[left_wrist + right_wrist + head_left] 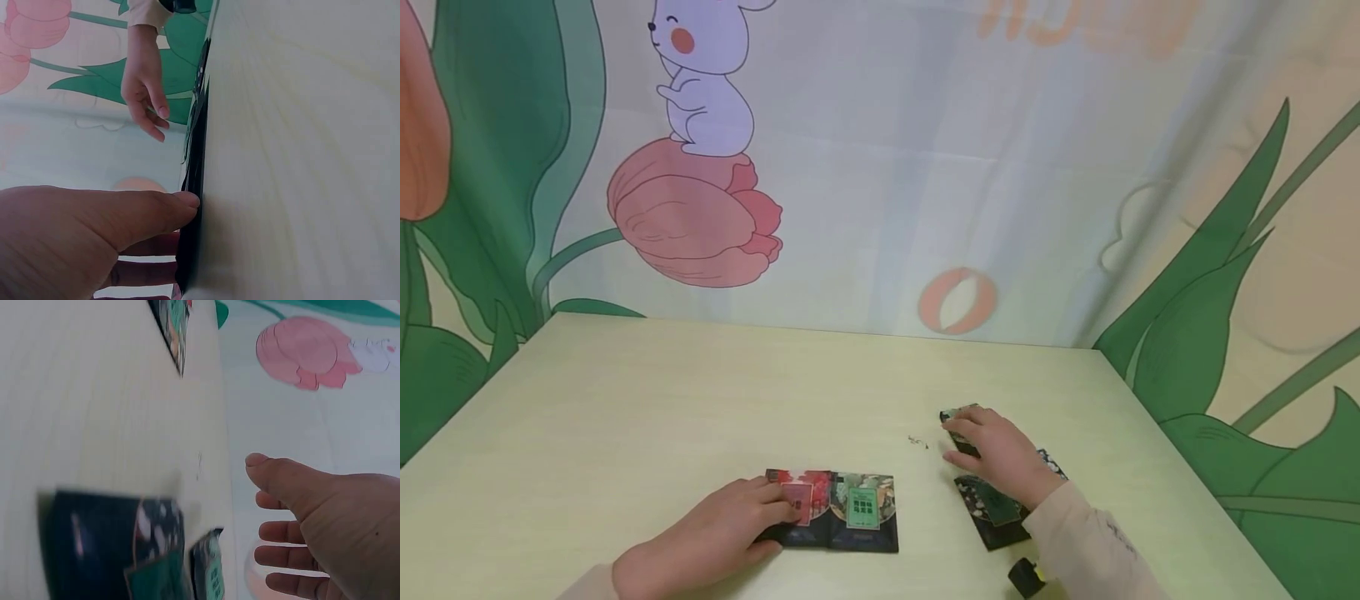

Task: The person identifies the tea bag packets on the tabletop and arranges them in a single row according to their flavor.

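Two flat packets lie side by side on the table: a red and black packet (816,483) and a green and black packet (863,537). My left hand (718,525) rests on the red one, its fingers across the top and its thumb (181,205) at the near edge. Over at the right, my right hand (1000,454) hovers above more packets with relaxed fingers, holding nothing. Below it are a dark floral packet (988,521), a smaller-looking green packet (958,413) farther back, and a blue-and-white patterned packet (1051,462), mostly hidden by the hand.
A few dark crumbs (917,442) lie on the pale table (662,400) between the two groups. A small black, cap-like object (1025,577) with some yellow is near the right sleeve. A printed curtain (865,167) hangs behind the table.
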`<state>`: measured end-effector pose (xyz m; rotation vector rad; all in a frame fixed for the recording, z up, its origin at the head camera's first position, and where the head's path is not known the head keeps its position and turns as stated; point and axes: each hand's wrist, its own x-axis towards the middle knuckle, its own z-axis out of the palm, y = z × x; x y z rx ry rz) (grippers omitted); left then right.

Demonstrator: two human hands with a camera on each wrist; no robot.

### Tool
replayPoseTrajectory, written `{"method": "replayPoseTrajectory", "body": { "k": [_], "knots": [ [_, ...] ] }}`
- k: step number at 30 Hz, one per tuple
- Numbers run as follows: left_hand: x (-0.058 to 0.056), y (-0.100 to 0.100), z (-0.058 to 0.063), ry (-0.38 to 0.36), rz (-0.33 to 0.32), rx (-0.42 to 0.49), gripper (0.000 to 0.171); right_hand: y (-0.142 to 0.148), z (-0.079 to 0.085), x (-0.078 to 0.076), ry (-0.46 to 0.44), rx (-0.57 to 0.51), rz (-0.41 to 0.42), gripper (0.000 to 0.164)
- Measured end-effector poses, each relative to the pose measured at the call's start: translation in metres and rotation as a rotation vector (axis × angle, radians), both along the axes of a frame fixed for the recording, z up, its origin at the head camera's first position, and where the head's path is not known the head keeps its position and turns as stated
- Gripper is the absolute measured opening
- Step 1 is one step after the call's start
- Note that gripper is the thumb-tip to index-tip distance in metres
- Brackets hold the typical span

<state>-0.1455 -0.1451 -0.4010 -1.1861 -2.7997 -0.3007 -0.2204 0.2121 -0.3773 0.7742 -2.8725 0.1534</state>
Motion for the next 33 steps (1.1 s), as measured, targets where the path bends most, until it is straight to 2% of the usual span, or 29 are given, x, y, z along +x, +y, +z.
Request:
{"method": "replayPoseTrajectory", "body": {
  "k": [6, 10, 15, 21, 33],
  "knots": [
    [0.000, 0.000, -0.001, 0.001, 0.002, 0.000, 0.027, 0.016, -0.006, -0.014, -0.125, 0.012, -0.126, 0.051],
    [0.000, 0.000, -0.001, 0.009, 0.001, 0.004, 0.027, 0.022, -0.011, -0.019, -0.166, 0.021, -0.165, 0.055],
    [-0.001, -0.001, -0.002, 0.031, -0.007, 0.015, 0.026, 0.028, -0.015, -0.022, -0.191, 0.015, -0.156, 0.058],
    [0.000, -0.001, -0.001, 0.007, 0.006, 0.006, 0.028, 0.030, -0.017, -0.023, -0.231, 0.003, -0.145, 0.060],
    [0.001, -0.002, 0.000, 0.021, -0.009, 0.028, 0.027, 0.016, -0.012, -0.024, -0.261, 0.017, -0.122, 0.057]
  ]
}}
